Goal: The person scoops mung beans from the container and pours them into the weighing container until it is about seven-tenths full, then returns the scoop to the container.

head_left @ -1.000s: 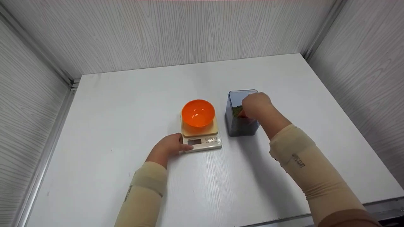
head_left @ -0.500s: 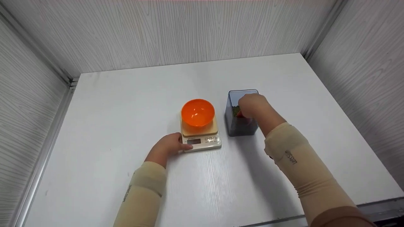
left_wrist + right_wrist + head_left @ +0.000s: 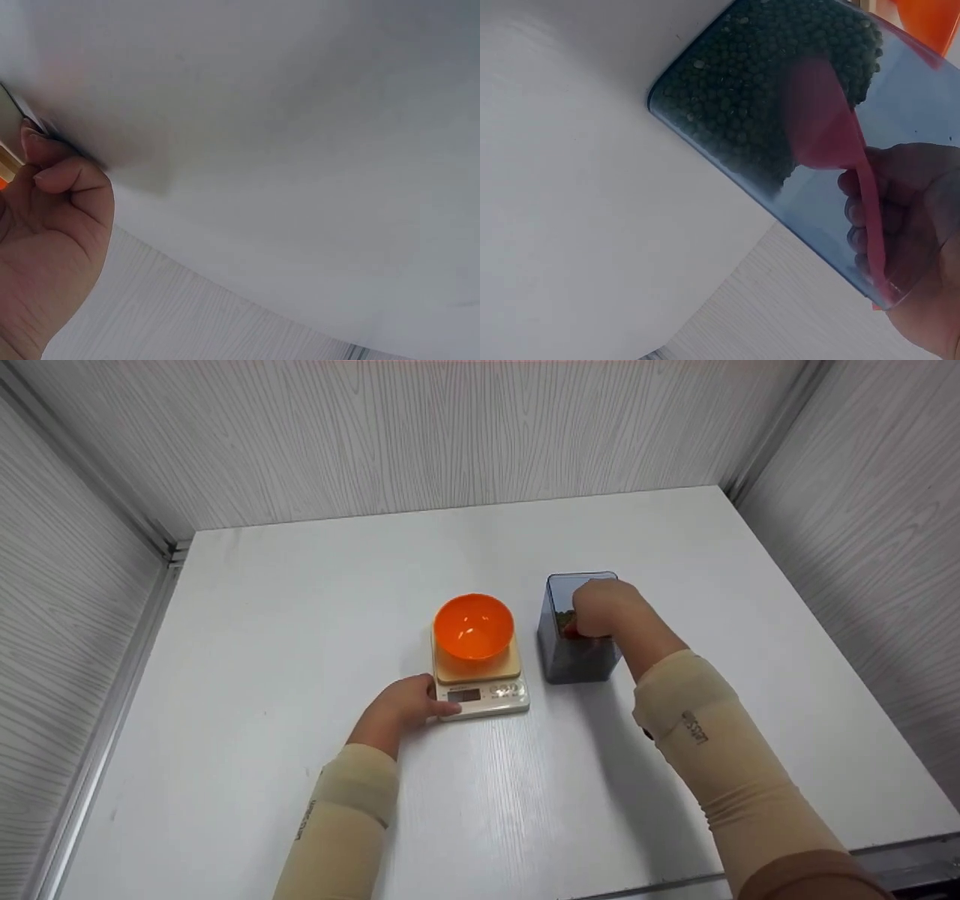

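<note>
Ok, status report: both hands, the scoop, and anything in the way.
Left hand holding scale by its near left corner. Right hand gripping red scoop inside container of green grains. Container wall stands between scoop and orange bowl.

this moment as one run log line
left hand: holds scale | right hand: grips red scoop inside see-through container of small green beans | orange bowl: empty, on scale

The head camera looks forward and down across the white tabletop (image 3: 285,630), far enough back for both left hand (image 3: 405,703) and right hand (image 3: 606,609). The left-wrist camera sits close, the left hand at its frame's edge. The right-wrist camera peers closely through the translucent container (image 3: 817,206); the head view shares that and the orange bowl (image 3: 474,626).
</note>
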Available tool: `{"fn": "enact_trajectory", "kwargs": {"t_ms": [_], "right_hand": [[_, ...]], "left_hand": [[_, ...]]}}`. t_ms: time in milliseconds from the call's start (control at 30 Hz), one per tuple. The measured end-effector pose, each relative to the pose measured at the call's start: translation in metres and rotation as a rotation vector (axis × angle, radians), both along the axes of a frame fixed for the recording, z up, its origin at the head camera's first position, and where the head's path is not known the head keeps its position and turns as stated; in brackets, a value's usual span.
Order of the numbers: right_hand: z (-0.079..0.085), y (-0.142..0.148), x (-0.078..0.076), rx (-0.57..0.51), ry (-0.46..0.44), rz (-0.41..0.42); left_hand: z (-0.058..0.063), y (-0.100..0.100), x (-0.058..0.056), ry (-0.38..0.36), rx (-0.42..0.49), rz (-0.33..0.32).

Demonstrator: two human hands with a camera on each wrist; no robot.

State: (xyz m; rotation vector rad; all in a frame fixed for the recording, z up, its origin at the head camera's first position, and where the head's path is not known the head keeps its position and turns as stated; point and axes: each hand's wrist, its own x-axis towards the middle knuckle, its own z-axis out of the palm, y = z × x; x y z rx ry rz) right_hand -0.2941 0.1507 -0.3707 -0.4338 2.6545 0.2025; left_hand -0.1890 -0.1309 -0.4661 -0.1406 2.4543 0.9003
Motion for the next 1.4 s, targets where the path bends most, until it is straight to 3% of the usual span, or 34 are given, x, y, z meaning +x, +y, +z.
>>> {"fn": "enact_trajectory", "kwargs": {"t_ms": [500,733,1067,1400], "right_hand": [[0.011,0.015,0.0,-0.086,0.032,0.026],[0.023,0.025,-0.001,-0.176,-0.017,-0.047],[0.027,0.046,-0.005,-0.312,-0.043,-0.062],[0.031,0.07,-0.005,-0.449,-0.087,-0.193]], "left_hand": [[-0.004,0.002,-0.001,0.004,0.001,-0.001],[-0.003,0.0,-0.001,0.021,-0.034,-0.033],[-0.002,0.0,0.0,0.024,-0.037,-0.035],[-0.004,0.0,-0.001,0.02,-0.03,-0.037]]}}
